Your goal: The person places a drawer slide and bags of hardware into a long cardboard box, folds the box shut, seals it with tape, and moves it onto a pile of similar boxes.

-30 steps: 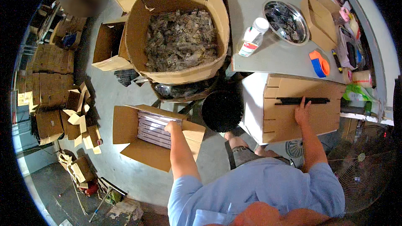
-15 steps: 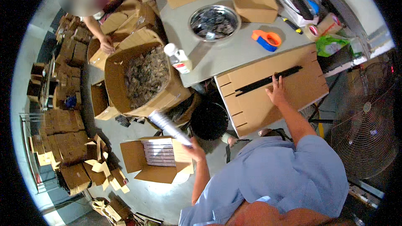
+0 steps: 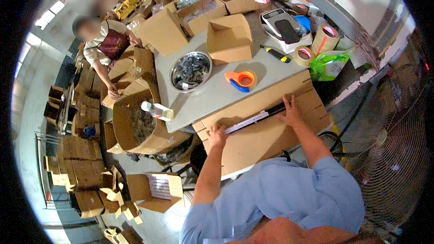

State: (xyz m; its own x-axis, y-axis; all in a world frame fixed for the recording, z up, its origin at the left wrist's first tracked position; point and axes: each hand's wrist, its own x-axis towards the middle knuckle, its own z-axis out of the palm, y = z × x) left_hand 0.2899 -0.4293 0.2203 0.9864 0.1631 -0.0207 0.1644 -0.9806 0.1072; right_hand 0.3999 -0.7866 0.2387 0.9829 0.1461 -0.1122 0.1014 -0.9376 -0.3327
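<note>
My left hand (image 3: 217, 136) is closed on the near-left end of a long, narrow white box (image 3: 246, 122) with dark print. The box lies on a flat cardboard sheet (image 3: 257, 147) with slots cut along its short edges. My right hand (image 3: 290, 111) rests on the same sheet with its fingers spread. Its fingertips are at the right end of some thin black bars (image 3: 274, 108), which run in line with the white box. Whether the bars lie beside or partly under the box I cannot tell.
On the grey table (image 3: 199, 108) stand a steel bowl (image 3: 210, 70) of dark pieces, an orange-and-blue tape dispenser (image 3: 239, 80), a cutter (image 3: 276, 54) and an open carton (image 3: 229, 40). A bottle (image 3: 158, 110) stands at its left edge. A co-worker (image 3: 108, 47) is beyond; a fan (image 3: 384, 140) is at right.
My left hand has brought the white box from above the floor carton onto the cardboard sheet. My right hand has shifted to the bars' right end. The view has turned.
</note>
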